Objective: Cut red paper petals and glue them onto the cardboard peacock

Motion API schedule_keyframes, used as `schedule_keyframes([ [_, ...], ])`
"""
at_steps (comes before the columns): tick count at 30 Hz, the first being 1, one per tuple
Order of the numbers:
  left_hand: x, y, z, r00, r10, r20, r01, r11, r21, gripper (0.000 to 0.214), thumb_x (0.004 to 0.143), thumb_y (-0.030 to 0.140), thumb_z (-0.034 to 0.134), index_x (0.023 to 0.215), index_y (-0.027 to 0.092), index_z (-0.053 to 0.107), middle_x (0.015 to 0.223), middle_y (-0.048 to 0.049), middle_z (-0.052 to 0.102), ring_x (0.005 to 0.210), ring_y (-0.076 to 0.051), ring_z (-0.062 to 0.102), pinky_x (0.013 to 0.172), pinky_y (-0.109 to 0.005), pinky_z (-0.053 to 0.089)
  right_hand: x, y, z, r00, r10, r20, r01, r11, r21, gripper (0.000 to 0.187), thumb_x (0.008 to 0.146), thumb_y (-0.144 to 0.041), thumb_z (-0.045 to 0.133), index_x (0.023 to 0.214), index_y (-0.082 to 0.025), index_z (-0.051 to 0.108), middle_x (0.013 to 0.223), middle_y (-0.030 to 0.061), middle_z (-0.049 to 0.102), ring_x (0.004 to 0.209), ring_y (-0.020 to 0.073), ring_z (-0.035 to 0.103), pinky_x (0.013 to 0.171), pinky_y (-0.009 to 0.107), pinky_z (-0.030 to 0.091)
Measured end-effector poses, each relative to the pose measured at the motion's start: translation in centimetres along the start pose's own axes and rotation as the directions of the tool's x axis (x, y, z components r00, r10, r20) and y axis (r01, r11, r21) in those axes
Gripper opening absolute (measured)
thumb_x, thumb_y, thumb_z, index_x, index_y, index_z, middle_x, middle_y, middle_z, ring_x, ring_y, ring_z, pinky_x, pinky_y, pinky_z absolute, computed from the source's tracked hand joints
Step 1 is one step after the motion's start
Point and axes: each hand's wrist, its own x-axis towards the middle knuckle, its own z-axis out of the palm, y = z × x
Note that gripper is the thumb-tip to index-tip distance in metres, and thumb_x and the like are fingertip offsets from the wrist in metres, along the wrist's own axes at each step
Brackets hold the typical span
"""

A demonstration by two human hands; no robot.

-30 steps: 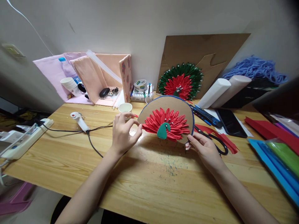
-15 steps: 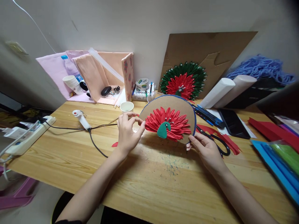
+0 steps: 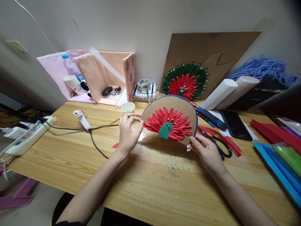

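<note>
A rounded cardboard panel [image 3: 150,108] with a blue edge stands tilted up above the wooden table. On its front is a peacock: a fan of red paper feathers [image 3: 155,121] around a green paper body [image 3: 164,131]. At the panel's left edge, my left hand [image 3: 129,130] has its thumb and fingers curled together in a pinch. My right hand [image 3: 207,149] grips the lower right edge, thumb in front and fingertips behind. Black-handled scissors [image 3: 222,147] lie beside my right hand, next to red paper scraps [image 3: 235,147].
A white glue gun [image 3: 81,120] and its cord lie left, near a power strip [image 3: 33,138]. Behind are a paper cup [image 3: 128,107], a fabric-covered organizer [image 3: 88,78], markers [image 3: 145,94] and a finished green-and-red peacock [image 3: 169,77]. A phone [image 3: 236,125] and coloured sheets [image 3: 272,163] lie right.
My left thumb has moved slightly up and closer to its fingers at the panel's edge. The panel and my right hand stay almost in place.
</note>
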Motion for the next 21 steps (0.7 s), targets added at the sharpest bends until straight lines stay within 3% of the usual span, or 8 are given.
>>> schedule_keyframes([
  [2,0.0,-0.5,0.2,0.999,-0.046,-0.008,0.045,0.994,-0.1,0.007,0.082,0.025,0.057,0.081,0.019,0.058,0.096,-0.0053,0.059,0.099,-0.02,0.054,0.091,-0.039,0.039,0.2,0.3,-0.1,1.0,0.01,0.0,-0.01,1.0,0.017,0.032,0.069,-0.049,0.07,0.067,-0.02,0.056,0.058,-0.0007,0.058,0.054,0.014,0.058,0.055,0.026,0.051],
  [4,0.1,-1.0,0.6,0.987,-0.16,0.034,0.163,0.946,-0.281,0.014,0.083,0.029,0.056,0.091,0.018,0.056,0.098,-0.0063,0.06,0.094,-0.018,0.057,0.087,-0.035,0.044,0.3,0.5,-0.2,1.0,0.014,0.009,-0.014,0.999,0.035,0.031,0.07,-0.048,0.07,0.068,-0.02,0.056,0.058,-0.0011,0.058,0.054,0.0134,0.057,0.054,0.025,0.05],
  [8,0.2,-1.5,0.9,0.9,-0.335,0.28,0.436,0.726,-0.532,0.03,0.078,0.036,0.06,0.1,0.016,0.057,0.089,-0.0045,0.064,0.08,-0.015,0.06,0.075,-0.029,0.049,0.3,0.8,-0.2,0.997,0.035,0.064,-0.037,0.999,0.029,0.029,0.073,-0.046,0.067,0.07,-0.019,0.057,0.058,-0.0004,0.059,0.054,0.013,0.057,0.055,0.024,0.048],
  [12,0.3,-1.5,0.7,0.824,-0.364,0.434,0.561,0.628,-0.539,0.027,0.073,0.04,0.064,0.077,0.014,0.064,0.068,0.0005,0.062,0.064,-0.012,0.057,0.066,-0.025,0.049,0.4,0.9,-0.1,0.995,0.043,0.089,-0.046,0.999,0.026,0.03,0.075,-0.046,0.066,0.07,-0.018,0.056,0.057,-0.0006,0.058,0.052,0.0124,0.055,0.052,0.024,0.046],
  [16,0.1,-2.4,1.0,0.793,-0.359,0.492,0.592,0.643,-0.486,0.027,0.069,0.041,0.068,0.07,0.014,0.063,0.06,0.0028,0.058,0.055,-0.01,0.054,0.057,-0.022,0.048,0.9,0.9,-0.1,0.999,0.042,0.016,-0.043,0.998,0.054,0.033,0.071,-0.049,0.068,0.07,-0.019,0.055,0.055,-0.0022,0.055,0.05,0.0122,0.054,0.05,0.024,0.046],
  [21,-0.4,-3.5,2.0,0.721,-0.344,0.602,0.638,0.668,-0.382,0.032,0.062,0.043,0.072,0.065,0.014,0.06,0.06,0.0016,0.059,0.052,-0.01,0.054,0.055,-0.023,0.049,1.7,1.2,-0.5,0.995,0.085,-0.051,-0.079,0.99,0.116,0.036,0.067,-0.054,0.068,0.071,-0.019,0.058,0.06,-0.003,0.055,0.056,0.0133,0.057,0.056,0.026,0.052],
])
